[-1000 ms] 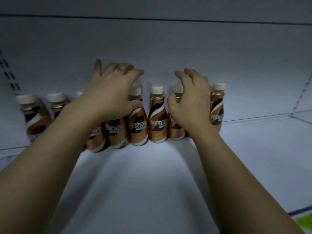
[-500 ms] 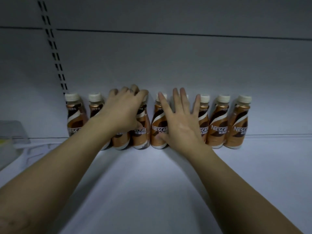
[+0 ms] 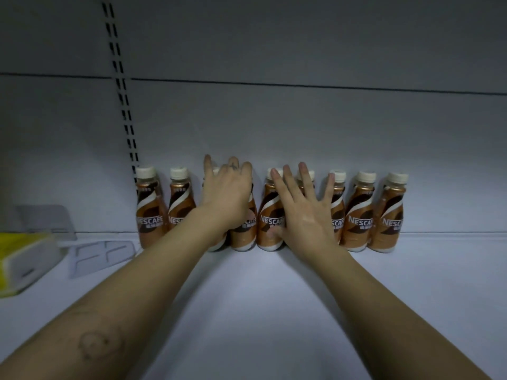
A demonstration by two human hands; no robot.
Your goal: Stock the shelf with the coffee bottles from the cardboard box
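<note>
Several brown Nescafé coffee bottles point(image 3: 358, 212) with white caps stand upright in one row against the back wall of the white shelf point(image 3: 247, 297). My left hand point(image 3: 227, 196) rests flat against the bottles left of the row's middle, fingers extended and holding nothing. My right hand point(image 3: 304, 212) lies with spread fingers against the front of the bottles in the middle. Both hands hide parts of the bottles behind them. The cardboard box is not in view.
A yellow and white pack point(image 3: 19, 259) lies on the shelf at the far left beside a clear plastic divider point(image 3: 55, 218). A slotted upright point(image 3: 123, 105) runs up the back wall. The shelf surface stretches in front of the row.
Both hands have opened from curled grips over the bottles to flat, spread fingers against the row. The view has shifted left, so the whole row and the slotted upright show.
</note>
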